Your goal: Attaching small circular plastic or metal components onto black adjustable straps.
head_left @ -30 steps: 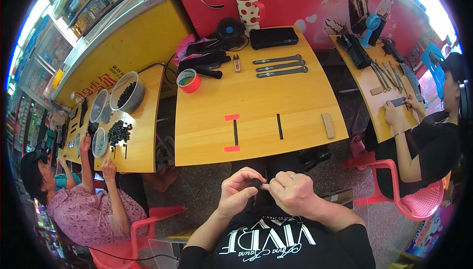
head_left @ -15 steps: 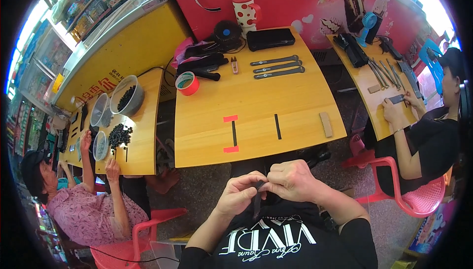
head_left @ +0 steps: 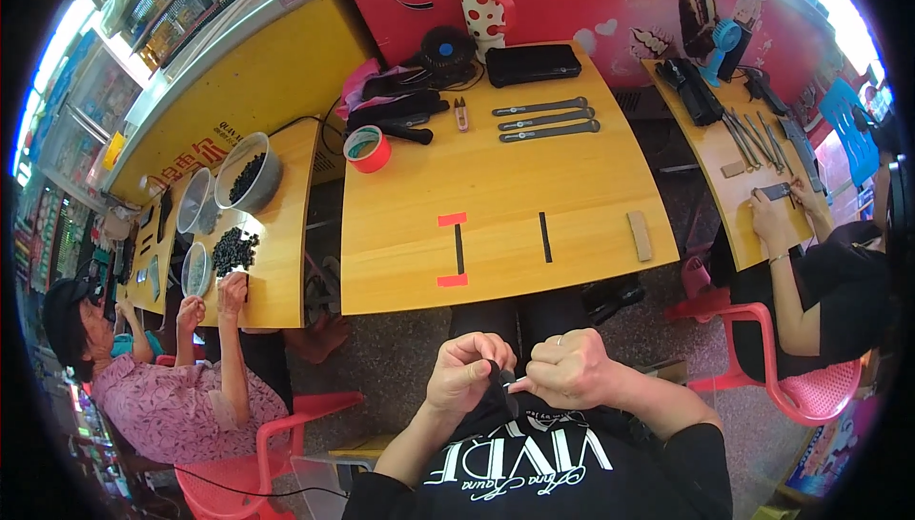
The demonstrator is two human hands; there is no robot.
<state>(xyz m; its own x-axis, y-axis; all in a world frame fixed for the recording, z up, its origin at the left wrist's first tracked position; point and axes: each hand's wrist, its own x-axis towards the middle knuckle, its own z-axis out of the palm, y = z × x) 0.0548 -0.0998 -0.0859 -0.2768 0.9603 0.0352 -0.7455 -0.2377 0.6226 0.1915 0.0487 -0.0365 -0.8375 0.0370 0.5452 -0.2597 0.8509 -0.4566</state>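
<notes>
Above my lap, my left hand [head_left: 467, 372] pinches a black strap [head_left: 502, 392] that hangs down between my hands. My right hand [head_left: 570, 367] is curled, knuckles up, with its fingertips at the same strap; the exact grip is partly hidden. On the wooden table [head_left: 400, 215] in front lie two narrow black strips: one [head_left: 459, 248] has pieces of red tape [head_left: 453, 220] at its ends, the other [head_left: 545, 237] lies to its right. Farther back, several dark grey straps [head_left: 548, 124] with rounded ends lie in a row.
Also on the table are a tan block [head_left: 640, 236], a red tape roll [head_left: 367, 150], thread snips [head_left: 462, 115], a black case [head_left: 534, 64], a fan [head_left: 446, 48] and a spotted cup [head_left: 484, 20]. People work at side tables; the left one holds tubs [head_left: 250, 177] and black pieces [head_left: 233, 251].
The view has shifted slightly. My hands have turned a little, and more of the strap shows beside my left fingers. The person at left has brought both hands closer together.
</notes>
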